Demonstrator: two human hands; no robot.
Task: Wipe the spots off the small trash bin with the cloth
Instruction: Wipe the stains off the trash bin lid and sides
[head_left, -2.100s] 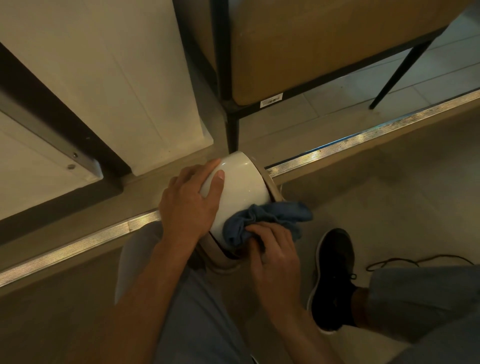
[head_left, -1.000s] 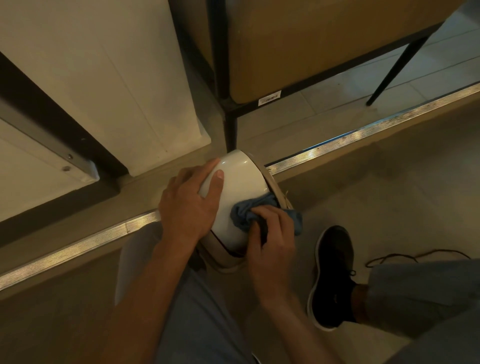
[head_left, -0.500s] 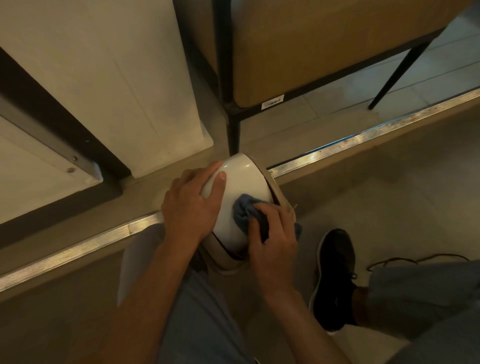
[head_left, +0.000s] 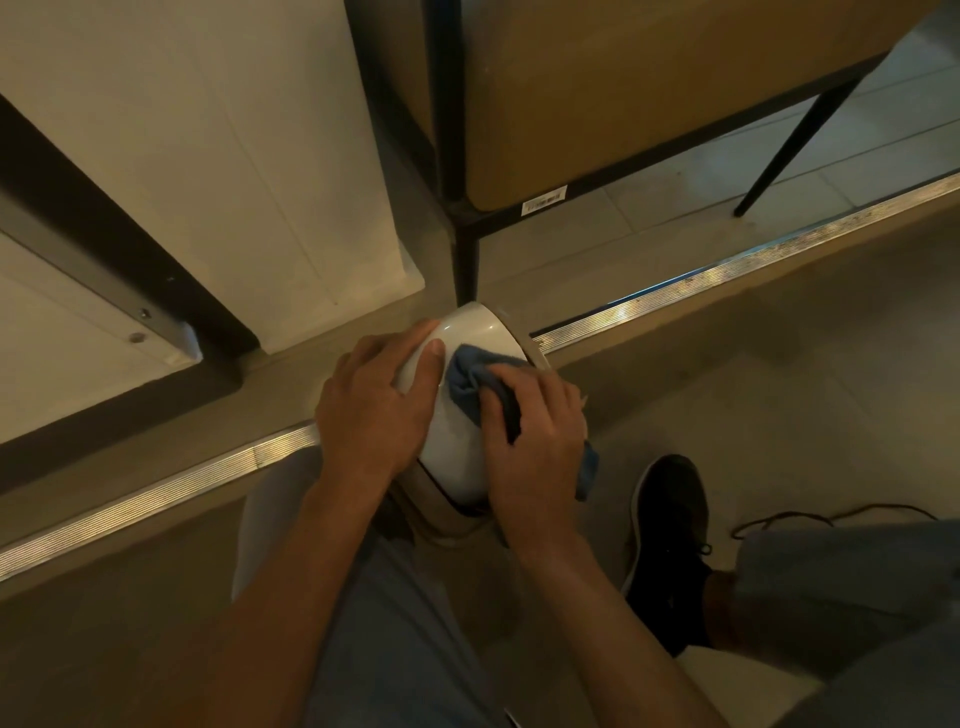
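Small trash bin (head_left: 460, 457), white and glossy, lies tilted between our knees, its rounded side up and one end just over the metal floor strip (head_left: 156, 491). Nearest us, grey trousers (head_left: 395, 639) fill the lower frame, both forearms reaching forward. Our left hand (head_left: 371, 402) lies on the bin's left side, fingers curved over the edge and thumb flat on the white surface, gripping it. Our right hand (head_left: 535, 431) presses a bunched blue cloth (head_left: 467, 387) onto the bin's upper side, fingers curled round the cloth; a loose corner hangs out below the wrist side at right. Cloth and left thumb sit just beside each other. We cannot make out spots on the bin in this dim light. Right of the bin, a black shoe (head_left: 670, 525) is planted on the floor, with a thin dark cord (head_left: 831, 517) trailing beyond it. Farther off, a black table leg (head_left: 465, 260) stands just behind the bin, carrying a wooden panel (head_left: 623, 98) with a barcode label (head_left: 544, 199). A pale wall panel (head_left: 208, 156) rises at left.
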